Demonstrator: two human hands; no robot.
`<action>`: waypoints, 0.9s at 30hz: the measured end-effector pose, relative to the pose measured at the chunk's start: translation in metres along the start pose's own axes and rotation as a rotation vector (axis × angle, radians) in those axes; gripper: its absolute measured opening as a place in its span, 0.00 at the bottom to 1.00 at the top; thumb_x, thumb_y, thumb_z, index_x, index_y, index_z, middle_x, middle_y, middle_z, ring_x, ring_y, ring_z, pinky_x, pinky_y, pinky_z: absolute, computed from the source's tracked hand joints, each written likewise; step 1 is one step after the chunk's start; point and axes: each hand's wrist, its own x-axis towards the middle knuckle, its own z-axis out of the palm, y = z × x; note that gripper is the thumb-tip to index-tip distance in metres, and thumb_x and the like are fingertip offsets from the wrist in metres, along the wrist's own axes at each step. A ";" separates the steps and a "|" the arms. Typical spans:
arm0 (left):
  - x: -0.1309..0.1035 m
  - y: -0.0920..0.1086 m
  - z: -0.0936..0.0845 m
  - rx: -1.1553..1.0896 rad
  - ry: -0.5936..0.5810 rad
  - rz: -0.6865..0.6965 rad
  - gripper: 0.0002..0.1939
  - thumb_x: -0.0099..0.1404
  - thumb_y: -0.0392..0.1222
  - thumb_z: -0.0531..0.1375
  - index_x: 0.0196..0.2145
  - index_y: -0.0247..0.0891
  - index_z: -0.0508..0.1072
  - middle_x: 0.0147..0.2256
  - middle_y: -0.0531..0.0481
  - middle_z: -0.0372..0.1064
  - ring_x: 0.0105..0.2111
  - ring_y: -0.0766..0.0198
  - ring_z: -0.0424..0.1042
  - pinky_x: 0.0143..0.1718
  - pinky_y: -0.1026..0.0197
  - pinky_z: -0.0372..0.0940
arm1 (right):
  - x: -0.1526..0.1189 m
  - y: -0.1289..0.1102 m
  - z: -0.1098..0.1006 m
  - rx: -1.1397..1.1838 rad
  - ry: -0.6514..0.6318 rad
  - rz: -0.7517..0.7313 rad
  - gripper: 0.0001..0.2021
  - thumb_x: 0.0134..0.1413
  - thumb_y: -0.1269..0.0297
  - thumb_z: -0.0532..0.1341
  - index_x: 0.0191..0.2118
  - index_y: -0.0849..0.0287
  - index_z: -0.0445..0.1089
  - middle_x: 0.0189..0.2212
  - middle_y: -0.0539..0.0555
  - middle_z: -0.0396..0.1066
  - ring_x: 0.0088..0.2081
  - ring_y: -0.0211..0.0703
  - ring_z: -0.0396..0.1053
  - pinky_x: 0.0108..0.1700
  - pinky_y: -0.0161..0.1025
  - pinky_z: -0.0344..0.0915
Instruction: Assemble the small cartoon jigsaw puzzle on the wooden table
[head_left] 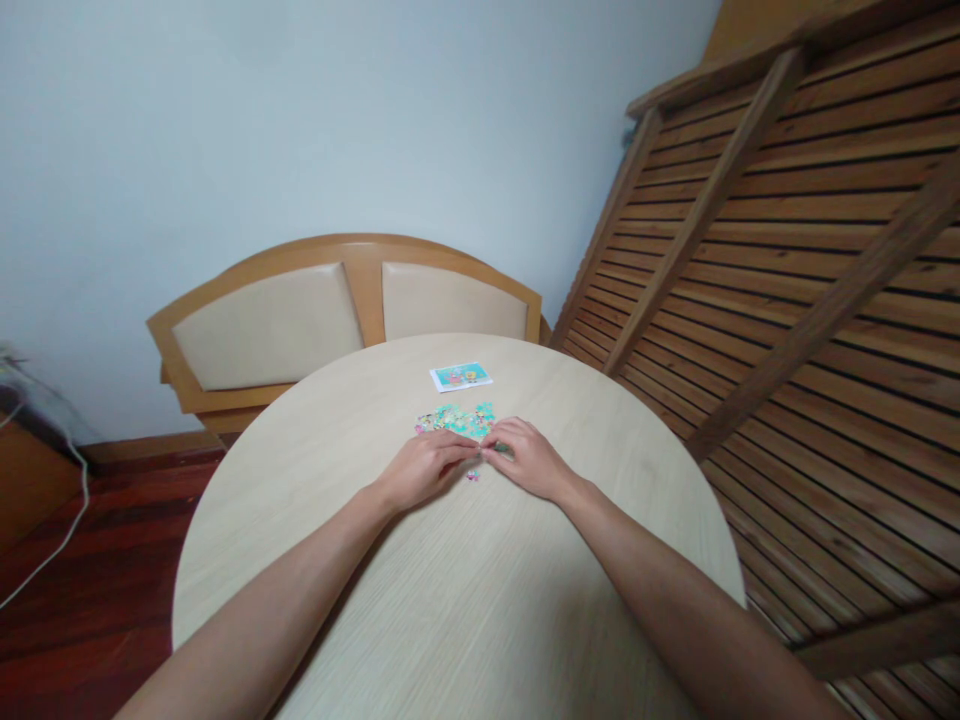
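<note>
Head cam view, left to right: over on the far left a white cable (84, 480) dangles down past the pale wall (225, 120) to a dark red wood floor (112, 570). Next is a wooden headboard (370, 290) with two cream panels, sitting behind a round pale table (300, 470). On the table, the left hand (429, 466) is just at the near edge of a spread of puzzle pieces (454, 418), mostly teal, with a little picture card (461, 377) lying flat behind them. A small pink-and-purple cluster (472, 476) sits by itself on the near side, just below where the hands meet. The right hand (525, 457) comes in from the other side, and both sets of fingertips bunch up close together, maybe touching. Can't tell if either pinch is fully closed or has a piece in it, too tiny. Far right, a big slatted wooden frame (757, 260) leans at an angle.
</note>
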 end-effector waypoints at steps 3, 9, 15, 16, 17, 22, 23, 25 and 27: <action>0.002 0.003 -0.002 -0.024 -0.012 0.014 0.13 0.75 0.40 0.53 0.50 0.40 0.76 0.48 0.44 0.76 0.48 0.60 0.75 0.51 0.56 0.69 | 0.000 -0.001 0.000 -0.004 -0.003 -0.009 0.03 0.62 0.65 0.62 0.38 0.56 0.73 0.37 0.55 0.76 0.46 0.47 0.70 0.50 0.45 0.66; -0.001 0.003 -0.001 0.002 -0.017 -0.122 0.12 0.74 0.42 0.54 0.52 0.40 0.72 0.46 0.45 0.76 0.46 0.58 0.75 0.49 0.55 0.69 | 0.000 -0.002 -0.001 0.019 -0.003 -0.013 0.03 0.64 0.66 0.61 0.38 0.56 0.72 0.36 0.54 0.75 0.44 0.46 0.70 0.49 0.44 0.65; -0.004 0.002 -0.001 0.032 -0.009 -0.185 0.09 0.73 0.44 0.55 0.46 0.40 0.72 0.41 0.46 0.76 0.43 0.58 0.75 0.46 0.56 0.68 | 0.001 -0.005 -0.004 0.036 -0.014 -0.036 0.05 0.65 0.64 0.60 0.39 0.55 0.73 0.36 0.54 0.75 0.44 0.46 0.69 0.49 0.44 0.64; -0.004 0.002 -0.002 0.031 -0.008 -0.179 0.09 0.73 0.44 0.55 0.45 0.40 0.72 0.40 0.46 0.76 0.42 0.58 0.75 0.45 0.57 0.68 | 0.001 -0.005 -0.004 0.040 -0.017 -0.040 0.05 0.65 0.64 0.59 0.39 0.55 0.72 0.36 0.54 0.75 0.44 0.46 0.69 0.49 0.44 0.64; -0.003 0.003 -0.002 0.032 -0.006 -0.174 0.09 0.73 0.45 0.55 0.44 0.40 0.72 0.40 0.46 0.76 0.41 0.59 0.74 0.45 0.57 0.68 | 0.002 -0.006 -0.004 0.043 -0.019 -0.044 0.05 0.65 0.64 0.59 0.38 0.56 0.72 0.36 0.54 0.75 0.43 0.46 0.69 0.49 0.44 0.65; -0.002 0.004 -0.002 0.045 -0.013 -0.159 0.11 0.74 0.45 0.53 0.41 0.39 0.74 0.37 0.47 0.76 0.38 0.60 0.74 0.43 0.58 0.67 | 0.002 -0.007 -0.005 0.048 -0.029 -0.047 0.06 0.65 0.64 0.59 0.38 0.55 0.73 0.36 0.54 0.75 0.43 0.47 0.70 0.48 0.45 0.65; -0.002 0.004 -0.002 0.045 -0.016 -0.159 0.12 0.74 0.46 0.53 0.41 0.39 0.74 0.37 0.46 0.76 0.38 0.60 0.74 0.42 0.59 0.67 | 0.002 -0.007 -0.005 0.048 -0.029 -0.044 0.06 0.65 0.64 0.59 0.38 0.55 0.73 0.36 0.54 0.75 0.43 0.47 0.70 0.48 0.45 0.65; -0.002 0.004 -0.002 0.043 -0.025 -0.161 0.12 0.74 0.46 0.53 0.41 0.39 0.74 0.37 0.46 0.76 0.38 0.60 0.74 0.42 0.59 0.67 | 0.002 -0.008 -0.005 0.046 -0.028 -0.039 0.06 0.65 0.64 0.59 0.38 0.55 0.73 0.36 0.54 0.75 0.43 0.47 0.70 0.48 0.44 0.65; -0.002 0.004 -0.001 0.035 -0.040 -0.158 0.12 0.74 0.46 0.54 0.41 0.39 0.74 0.38 0.46 0.76 0.38 0.60 0.74 0.42 0.59 0.67 | 0.002 -0.008 -0.005 0.043 -0.025 -0.035 0.05 0.64 0.64 0.60 0.37 0.56 0.72 0.35 0.54 0.75 0.43 0.46 0.70 0.48 0.44 0.65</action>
